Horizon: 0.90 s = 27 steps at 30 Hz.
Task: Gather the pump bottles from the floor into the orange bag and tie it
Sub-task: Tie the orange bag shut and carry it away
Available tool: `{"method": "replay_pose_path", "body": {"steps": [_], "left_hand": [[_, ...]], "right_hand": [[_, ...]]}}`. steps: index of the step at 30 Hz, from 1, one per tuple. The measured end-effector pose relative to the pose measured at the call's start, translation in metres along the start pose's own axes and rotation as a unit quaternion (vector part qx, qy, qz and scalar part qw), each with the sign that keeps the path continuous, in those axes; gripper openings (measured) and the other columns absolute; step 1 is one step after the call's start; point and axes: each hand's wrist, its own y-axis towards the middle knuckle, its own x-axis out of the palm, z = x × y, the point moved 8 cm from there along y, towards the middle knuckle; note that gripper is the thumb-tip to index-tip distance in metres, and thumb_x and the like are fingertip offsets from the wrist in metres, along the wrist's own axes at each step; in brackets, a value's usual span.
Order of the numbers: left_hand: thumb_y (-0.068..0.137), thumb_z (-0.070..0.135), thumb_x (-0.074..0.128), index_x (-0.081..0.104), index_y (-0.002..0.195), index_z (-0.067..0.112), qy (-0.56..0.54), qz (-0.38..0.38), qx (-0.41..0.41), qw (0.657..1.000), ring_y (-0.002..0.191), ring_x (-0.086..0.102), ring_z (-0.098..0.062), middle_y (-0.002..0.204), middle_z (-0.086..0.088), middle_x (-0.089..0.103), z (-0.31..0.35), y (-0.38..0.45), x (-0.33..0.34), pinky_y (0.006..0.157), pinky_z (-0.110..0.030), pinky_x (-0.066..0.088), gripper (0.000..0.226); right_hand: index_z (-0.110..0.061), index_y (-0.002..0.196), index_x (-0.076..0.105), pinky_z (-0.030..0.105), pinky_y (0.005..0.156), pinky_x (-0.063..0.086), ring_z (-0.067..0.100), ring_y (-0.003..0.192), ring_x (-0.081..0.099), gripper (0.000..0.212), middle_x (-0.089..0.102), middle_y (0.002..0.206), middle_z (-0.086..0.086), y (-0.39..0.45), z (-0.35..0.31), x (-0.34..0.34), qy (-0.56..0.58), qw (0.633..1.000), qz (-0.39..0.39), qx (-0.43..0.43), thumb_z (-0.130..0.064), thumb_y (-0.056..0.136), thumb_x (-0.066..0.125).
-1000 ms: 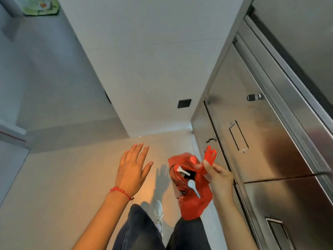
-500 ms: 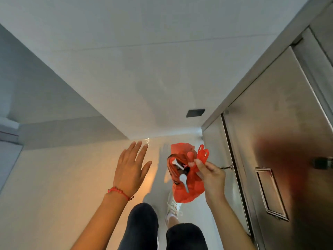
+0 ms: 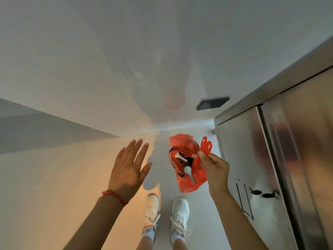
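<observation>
A thin orange plastic bag (image 3: 189, 170) is held up in the air by the right hand (image 3: 215, 170). One of its handles is pinched between the thumb and the curled fingers (image 3: 202, 154), and the looped end of that handle sticks up above the hand. The bag hangs down from this pinch, above the pale smooth floor (image 3: 54, 177) and in front of the two white lace-up shoes (image 3: 165, 215). It is just beside the shiny steel cabinet (image 3: 270, 159) that fills the right side of the picture. The mouth of the bag is open toward the camera. Inside it, white pump bottle tops (image 3: 188, 171) can be seen, one near the top of the opening and one lower down with a long nozzle. The dark bodies of the bottles are mostly hidden by the plastic, so their number cannot be told. The left hand (image 3: 128, 170) is held out flat with its fingers straight and spread a little, and nothing is held in it. It is near the bag on its left but is not touching it. A red bead bracelet (image 3: 115, 195) is worn on the left wrist. A white wall (image 3: 126, 60) stands at the far edge of the floor, and a small dark square plate (image 3: 212, 103) is set low in it near the cabinet. Two dark latches (image 3: 264, 193) are seen low on the cabinet door.
</observation>
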Motion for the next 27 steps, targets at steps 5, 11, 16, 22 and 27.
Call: {"method": "replay_pose_path", "body": {"steps": [5, 11, 16, 22, 27], "left_hand": [[0.095, 0.042, 0.023, 0.05, 0.123, 0.001, 0.005, -0.011, 0.025, 1.0, 0.117, 0.05, -0.042, 0.126, -0.024, 0.055, -0.016, 0.035, 0.063, 0.092, -0.056, 0.043, 0.057], [0.089, 0.038, 0.033, 0.051, 0.124, 0.005, 0.019, -0.03, 0.024, 0.999, 0.116, 0.052, -0.04, 0.126, -0.021, 0.056, -0.03, 0.073, 0.126, 0.092, -0.057, 0.042, 0.051], [0.086, 0.034, 0.046, 0.049, 0.125, 0.006, 0.012, -0.023, 0.026, 0.999, 0.118, 0.05, -0.039, 0.128, -0.02, 0.055, -0.037, 0.088, 0.163, 0.094, -0.056, 0.039, 0.048], [0.093, 0.043, 0.02, 0.048, 0.126, 0.006, 0.011, -0.045, 0.02, 0.999, 0.119, 0.05, -0.039, 0.129, -0.02, 0.054, -0.047, 0.087, 0.19, 0.094, -0.056, 0.04, 0.057], [0.093, 0.048, 0.011, 0.05, 0.124, 0.005, 0.009, -0.061, 0.012, 0.998, 0.116, 0.051, -0.04, 0.127, -0.022, 0.056, -0.049, 0.086, 0.198, 0.092, -0.057, 0.041, 0.066]], "right_hand": [[0.006, 0.076, 0.068, 0.025, 0.067, 0.043, 0.022, 0.071, 0.052, 0.016, 0.059, 0.074, 0.039, 0.047, 0.058, 0.01, -0.002, 1.0, 0.015, -0.004, -0.009, 0.078, 0.069], [0.003, 0.078, 0.069, 0.023, 0.07, 0.045, 0.022, 0.072, 0.055, 0.01, 0.064, 0.083, 0.037, 0.09, 0.111, 0.023, -0.012, 1.0, 0.014, 0.0, -0.006, 0.08, 0.066], [-0.022, 0.077, 0.072, 0.017, 0.07, 0.05, 0.008, 0.072, 0.064, 0.015, 0.071, 0.063, -0.008, 0.12, 0.132, 0.035, -0.004, 1.0, -0.006, -0.002, -0.008, 0.08, 0.066], [-0.026, 0.073, 0.072, 0.022, 0.073, 0.053, 0.006, 0.07, 0.066, 0.02, 0.072, 0.064, -0.014, 0.134, 0.139, 0.044, -0.017, 1.0, -0.018, -0.017, -0.01, 0.082, 0.064], [-0.017, 0.081, 0.072, 0.023, 0.076, 0.053, 0.01, 0.074, 0.068, 0.01, 0.073, 0.066, -0.012, 0.139, 0.146, 0.043, -0.039, 0.999, -0.018, 0.0, -0.011, 0.082, 0.065]]}}
